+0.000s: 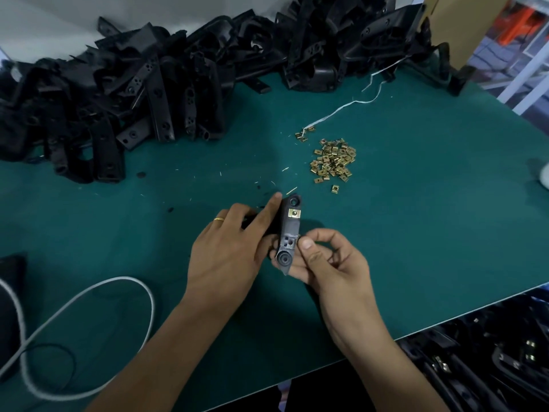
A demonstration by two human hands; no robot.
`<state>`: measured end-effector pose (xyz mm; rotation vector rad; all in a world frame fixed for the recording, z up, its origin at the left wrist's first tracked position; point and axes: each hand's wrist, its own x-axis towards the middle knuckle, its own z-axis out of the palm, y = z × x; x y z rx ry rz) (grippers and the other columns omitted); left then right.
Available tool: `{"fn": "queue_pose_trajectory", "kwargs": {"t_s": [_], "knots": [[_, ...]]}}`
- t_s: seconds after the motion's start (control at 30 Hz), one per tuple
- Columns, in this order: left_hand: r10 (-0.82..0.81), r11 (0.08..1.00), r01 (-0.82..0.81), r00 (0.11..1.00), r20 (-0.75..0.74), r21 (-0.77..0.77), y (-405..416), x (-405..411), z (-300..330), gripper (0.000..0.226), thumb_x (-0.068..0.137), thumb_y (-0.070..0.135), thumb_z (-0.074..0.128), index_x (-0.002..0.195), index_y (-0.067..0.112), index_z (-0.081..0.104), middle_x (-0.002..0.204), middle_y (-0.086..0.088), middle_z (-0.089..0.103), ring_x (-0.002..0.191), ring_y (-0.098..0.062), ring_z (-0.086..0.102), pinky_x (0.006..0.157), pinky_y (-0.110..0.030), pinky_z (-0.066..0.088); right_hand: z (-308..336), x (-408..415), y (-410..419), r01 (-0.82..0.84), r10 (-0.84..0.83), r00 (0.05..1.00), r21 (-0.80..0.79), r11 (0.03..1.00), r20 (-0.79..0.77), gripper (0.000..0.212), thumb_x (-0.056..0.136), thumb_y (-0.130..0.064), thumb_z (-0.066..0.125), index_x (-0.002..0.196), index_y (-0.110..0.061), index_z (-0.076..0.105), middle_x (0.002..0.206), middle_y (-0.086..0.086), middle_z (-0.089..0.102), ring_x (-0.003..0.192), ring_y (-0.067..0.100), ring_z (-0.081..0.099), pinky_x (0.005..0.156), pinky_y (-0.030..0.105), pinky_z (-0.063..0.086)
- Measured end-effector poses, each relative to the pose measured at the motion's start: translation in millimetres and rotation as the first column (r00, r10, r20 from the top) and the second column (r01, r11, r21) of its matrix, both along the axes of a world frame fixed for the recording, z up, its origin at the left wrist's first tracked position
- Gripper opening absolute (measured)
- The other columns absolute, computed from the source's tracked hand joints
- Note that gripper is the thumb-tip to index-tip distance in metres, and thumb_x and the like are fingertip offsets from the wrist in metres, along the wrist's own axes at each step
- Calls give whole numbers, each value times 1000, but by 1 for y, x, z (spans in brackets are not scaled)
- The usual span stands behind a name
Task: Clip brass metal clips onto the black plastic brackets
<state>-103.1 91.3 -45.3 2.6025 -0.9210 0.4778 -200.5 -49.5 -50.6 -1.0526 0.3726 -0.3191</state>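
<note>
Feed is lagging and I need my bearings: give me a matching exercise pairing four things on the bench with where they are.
Things:
1. black plastic bracket with one brass clip
2. loose pile of brass metal clips
3. heap of black plastic brackets
4. white cable loop

Places:
A. near left on the green mat
B. far left and back edge
C. held in both hands
D. right of centre, beyond the hands

Pairs: 1-C, 2-D, 3-B, 4-A
</note>
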Motion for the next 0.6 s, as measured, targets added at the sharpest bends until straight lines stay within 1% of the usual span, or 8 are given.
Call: {"fn": "queue_pose_trajectory", "kwargs": {"t_s": [0.07, 0.13, 0.23, 0.37, 0.43, 0.5, 0.6], "knots": [[3, 1000, -3, 1000, 6, 3, 1, 0, 0, 54, 99, 43, 43, 152, 32, 49, 103, -1, 57, 86, -24, 57, 63, -35, 48, 2, -1, -2, -2, 2, 1000, 13, 1000, 7, 12, 92, -21, 72, 97, -10, 68, 96, 29, 76, 88, 39, 77, 83, 44, 63], [-4, 1000, 4, 1000, 16, 5, 1, 0, 0, 54, 99, 42, 44, 151, 31, 49, 103, -1, 57, 85, -24, 57, 63, -35, 48, 3, -2, -3, 2, -2, 1000, 0, 1000, 9, 9, 92, -20, 72, 95, -12, 72, 95, 28, 76, 85, 36, 78, 79, 40, 63], [-13, 1000, 13, 1000, 21, 9, 2, 0, -1, 54, 99, 41, 44, 152, 31, 49, 104, -2, 57, 85, -25, 57, 63, -37, 50, 1, -3, -2, 15, -15, 1000, -7, 1000, 22, 9, 94, -19, 71, 96, -10, 73, 93, 27, 76, 82, 33, 78, 76, 35, 63], [-14, 1000, 14, 999, 30, 26, 2, 0, -2, 53, 100, 40, 45, 152, 31, 48, 106, -3, 57, 85, -25, 57, 65, -38, 51, 4, -3, -1, 30, -30, 999, -10, 1000, 20, 9, 92, -18, 71, 95, -9, 73, 91, 26, 76, 79, 31, 78, 73, 32, 63], [-12, 1000, 12, 1000, 27, 22, 2, 0, -2, 51, 102, 37, 50, 152, 31, 49, 106, -3, 57, 85, -26, 58, 65, -38, 51, 4, -4, 0, 47, -47, 999, -23, 999, 17, 10, 93, -17, 70, 96, -7, 72, 91, 27, 76, 80, 33, 78, 73, 32, 63], [-15, 1000, 15, 1000, 18, 8, 1, 0, -2, 53, 98, 34, 57, 151, 30, 50, 106, -4, 58, 85, -27, 59, 64, -39, 51, 3, -5, 0, 63, -63, 998, -57, 996, 7, 13, 94, -16, 69, 97, -4, 70, 91, 26, 76, 82, 36, 78, 75, 34, 63], [-20, 1000, 19, 1000, 24, 5, 2, 0, -1, 56, 95, 33, 61, 150, 29, 52, 105, -5, 59, 84, -27, 59, 64, -39, 51, 4, -5, 3, 61, -63, 998, -119, 991, -13, 13, 95, -12, 68, 97, 0, 69, 89, 23, 77, 81, 35, 78, 75, 34, 63]]}}
